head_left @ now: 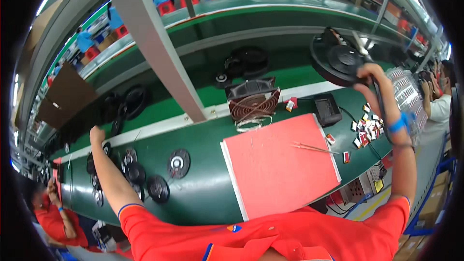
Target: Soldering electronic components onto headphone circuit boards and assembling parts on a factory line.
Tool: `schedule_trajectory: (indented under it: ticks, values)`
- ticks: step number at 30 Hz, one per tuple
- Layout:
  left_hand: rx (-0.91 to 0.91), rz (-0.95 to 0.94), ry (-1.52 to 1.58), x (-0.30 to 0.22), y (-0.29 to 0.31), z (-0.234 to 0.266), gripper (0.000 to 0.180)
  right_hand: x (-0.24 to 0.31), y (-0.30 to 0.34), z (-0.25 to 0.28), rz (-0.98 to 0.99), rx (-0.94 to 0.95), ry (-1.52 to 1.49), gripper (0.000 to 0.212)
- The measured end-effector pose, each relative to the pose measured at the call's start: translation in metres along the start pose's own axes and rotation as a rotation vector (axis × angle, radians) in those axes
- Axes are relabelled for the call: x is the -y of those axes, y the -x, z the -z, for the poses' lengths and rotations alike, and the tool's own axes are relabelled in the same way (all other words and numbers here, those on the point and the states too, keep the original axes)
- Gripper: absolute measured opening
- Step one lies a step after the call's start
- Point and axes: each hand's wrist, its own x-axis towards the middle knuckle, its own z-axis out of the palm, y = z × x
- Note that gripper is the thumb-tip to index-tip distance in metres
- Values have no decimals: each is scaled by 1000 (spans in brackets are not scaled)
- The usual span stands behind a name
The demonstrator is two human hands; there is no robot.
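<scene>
My right hand is raised at the far right of the bench, its fingers closed on the edge of a round black disc-shaped assembly. A dark cord hangs beside that wrist, which wears a blue band. My left hand is a closed fist over the white ledge on the left. Whatever it holds, if anything, is hidden. Beyond it lies a black assembly with a ring and an arm. Below, several round black parts sit on the green bench, near a disc with a pale centre.
A red mat with tweezers covers the bench's middle. Behind stand a fan with a ring grille and a black open box. Small red-and-white pieces lie right. A grey post rises ahead. Co-workers sit both sides.
</scene>
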Motion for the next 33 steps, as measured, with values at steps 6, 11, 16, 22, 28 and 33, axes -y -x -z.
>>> schedule_trajectory:
  ticks: [6,11,16,22,28,33]
  values:
    - [59,98,8,28,-66,-68,51,-104,-84,-110,115,-18,152,38]
    - [142,-131,128,133,-141,-65,70,-111,-97,-148,82,-33,30,32]
    - [251,-1,-117,46,-149,-105,75,-75,-49,-101,34,108,150,27]
    - [265,-15,-456,9,-49,-48,55,1,54,-57,-68,369,18,31]
    - [-162,-241,-313,12,-19,38,45,25,110,-95,176,290,1,27]
    - [-388,-429,227,-23,35,166,35,22,121,-100,121,300,8,23]
